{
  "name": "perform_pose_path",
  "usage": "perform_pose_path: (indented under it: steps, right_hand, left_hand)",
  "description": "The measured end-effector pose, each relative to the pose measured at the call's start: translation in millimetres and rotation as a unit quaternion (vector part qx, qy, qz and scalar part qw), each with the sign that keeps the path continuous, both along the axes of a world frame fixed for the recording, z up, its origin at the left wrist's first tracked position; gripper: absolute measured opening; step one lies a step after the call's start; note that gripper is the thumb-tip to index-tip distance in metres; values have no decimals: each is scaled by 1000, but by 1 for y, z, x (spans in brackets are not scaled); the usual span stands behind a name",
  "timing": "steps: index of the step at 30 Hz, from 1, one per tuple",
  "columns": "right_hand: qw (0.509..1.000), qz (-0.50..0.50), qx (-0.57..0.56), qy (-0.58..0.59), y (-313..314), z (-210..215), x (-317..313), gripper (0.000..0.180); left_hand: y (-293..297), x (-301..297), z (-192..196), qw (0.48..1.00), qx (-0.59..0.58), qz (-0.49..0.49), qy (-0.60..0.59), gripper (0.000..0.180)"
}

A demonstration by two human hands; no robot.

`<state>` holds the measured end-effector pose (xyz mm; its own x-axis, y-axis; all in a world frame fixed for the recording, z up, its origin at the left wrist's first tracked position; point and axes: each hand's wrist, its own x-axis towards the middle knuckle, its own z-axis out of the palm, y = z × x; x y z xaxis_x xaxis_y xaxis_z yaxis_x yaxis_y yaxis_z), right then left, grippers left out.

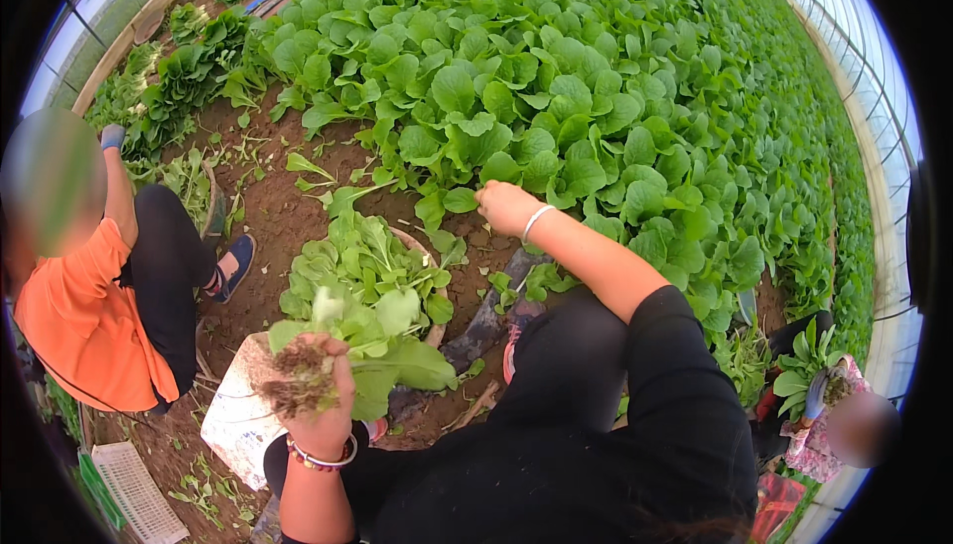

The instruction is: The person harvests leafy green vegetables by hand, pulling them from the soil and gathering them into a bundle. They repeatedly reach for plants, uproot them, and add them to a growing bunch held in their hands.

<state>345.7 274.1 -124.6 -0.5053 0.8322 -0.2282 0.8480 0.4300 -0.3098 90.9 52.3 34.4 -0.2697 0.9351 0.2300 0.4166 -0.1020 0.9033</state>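
Observation:
My left hand (325, 400) is closed around a bunch of leafy greens (382, 370), with soil-covered roots (296, 377) sticking out toward the left and the leaves pointing right. Farther forward, my right hand (506, 208) reaches to the near edge of a dense bed of leafy green plants (596, 127). Its fingers are curled together beside a low leaf; whatever is between them is hidden. Between my hands, loose picked greens (362, 266) are heaped over a round basket, whose rim (437, 333) shows at the right.
A stained white container (236, 420) stands beside my left hand. At left sits a co-worker in an orange shirt (89, 321), near piled greens (194, 72). Another person's gloved hand (816, 393) holds greens at lower right. A white plastic crate (139, 492) lies lower left.

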Motion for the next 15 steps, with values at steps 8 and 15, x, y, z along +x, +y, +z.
perform_pose_path:
  steps: [8,15]
  right_hand:
    - [925,136,-75,-346,19,-139,-12,29]
    - [907,57,-102,-404,83,-232,11,32]
  left_hand:
    - [6,-8,0,975,-86,-25,205,29]
    - [13,-20,-13,946,-289,-26,147,14]
